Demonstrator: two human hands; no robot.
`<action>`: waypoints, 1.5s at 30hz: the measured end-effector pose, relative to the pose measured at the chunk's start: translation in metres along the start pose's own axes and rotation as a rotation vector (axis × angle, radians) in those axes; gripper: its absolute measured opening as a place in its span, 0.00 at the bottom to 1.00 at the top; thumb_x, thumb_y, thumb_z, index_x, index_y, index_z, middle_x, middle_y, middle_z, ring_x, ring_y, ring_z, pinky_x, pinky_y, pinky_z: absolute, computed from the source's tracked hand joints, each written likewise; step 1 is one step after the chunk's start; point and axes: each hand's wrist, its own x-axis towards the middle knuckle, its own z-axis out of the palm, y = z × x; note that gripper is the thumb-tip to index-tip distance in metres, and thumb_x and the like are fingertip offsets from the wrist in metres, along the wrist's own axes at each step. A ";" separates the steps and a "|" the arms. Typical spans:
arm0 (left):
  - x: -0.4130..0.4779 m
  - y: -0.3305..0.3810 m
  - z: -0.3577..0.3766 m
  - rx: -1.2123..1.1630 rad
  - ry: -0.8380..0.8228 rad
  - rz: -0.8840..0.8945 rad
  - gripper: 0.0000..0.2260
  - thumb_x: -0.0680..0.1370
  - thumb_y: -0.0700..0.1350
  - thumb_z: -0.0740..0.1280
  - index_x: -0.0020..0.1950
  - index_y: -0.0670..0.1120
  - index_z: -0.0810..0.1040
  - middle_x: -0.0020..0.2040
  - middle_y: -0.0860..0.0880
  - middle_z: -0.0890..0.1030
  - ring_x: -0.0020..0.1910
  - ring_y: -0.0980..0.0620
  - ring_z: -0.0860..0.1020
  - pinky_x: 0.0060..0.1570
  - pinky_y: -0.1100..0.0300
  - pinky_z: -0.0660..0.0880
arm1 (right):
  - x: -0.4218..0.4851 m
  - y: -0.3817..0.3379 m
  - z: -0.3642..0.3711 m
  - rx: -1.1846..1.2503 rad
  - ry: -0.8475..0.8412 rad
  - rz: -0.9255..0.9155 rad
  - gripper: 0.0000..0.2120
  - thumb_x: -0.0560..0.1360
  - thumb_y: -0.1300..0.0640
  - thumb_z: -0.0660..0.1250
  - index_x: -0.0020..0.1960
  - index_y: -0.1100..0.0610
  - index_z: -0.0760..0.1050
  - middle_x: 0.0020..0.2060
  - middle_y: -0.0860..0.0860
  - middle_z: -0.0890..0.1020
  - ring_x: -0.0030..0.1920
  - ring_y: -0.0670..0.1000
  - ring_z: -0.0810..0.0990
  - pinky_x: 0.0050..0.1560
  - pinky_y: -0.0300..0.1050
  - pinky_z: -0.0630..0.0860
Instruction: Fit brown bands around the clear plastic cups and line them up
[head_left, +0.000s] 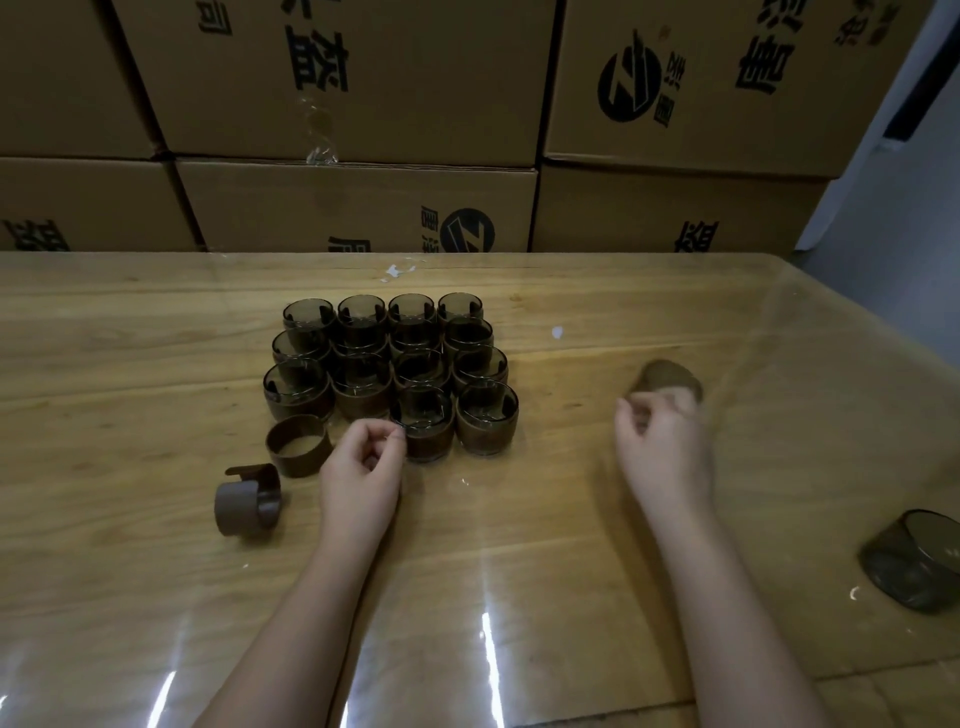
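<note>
Both bare forearms reach forward, left hand (363, 460) and right hand (665, 441) (blurred) with fingers curled.

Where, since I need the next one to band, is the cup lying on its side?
The cup lies alone at the head view's far right, on the table, right of the right hand.

Motion-blurred brown shape (670, 378) behind the right hand (666, 449); dark cup (915, 561) partly off-frame.

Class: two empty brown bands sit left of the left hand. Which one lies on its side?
The nearer band, farther from the cups; its opening faces sideways. The other band, beside the cups, stands opening upward.
</note>
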 end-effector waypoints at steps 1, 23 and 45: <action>0.000 0.000 -0.001 -0.056 -0.027 -0.019 0.05 0.79 0.44 0.65 0.44 0.52 0.78 0.34 0.48 0.77 0.31 0.52 0.77 0.30 0.53 0.75 | -0.007 -0.009 0.007 0.119 0.009 -0.087 0.14 0.78 0.56 0.65 0.58 0.64 0.79 0.60 0.58 0.75 0.51 0.58 0.80 0.49 0.43 0.72; 0.000 0.016 -0.007 -0.749 -0.641 -0.146 0.35 0.61 0.55 0.80 0.65 0.48 0.75 0.58 0.41 0.81 0.47 0.46 0.83 0.42 0.59 0.81 | -0.078 -0.067 0.023 1.125 -0.324 -0.460 0.11 0.77 0.55 0.61 0.50 0.59 0.80 0.51 0.49 0.79 0.51 0.56 0.81 0.52 0.50 0.78; 0.003 0.018 -0.007 -0.694 -0.217 -0.091 0.38 0.56 0.63 0.79 0.60 0.47 0.76 0.51 0.46 0.83 0.43 0.51 0.83 0.36 0.66 0.78 | -0.075 -0.060 0.040 0.680 -0.245 -0.620 0.24 0.78 0.58 0.60 0.74 0.55 0.66 0.73 0.47 0.69 0.73 0.45 0.66 0.69 0.54 0.70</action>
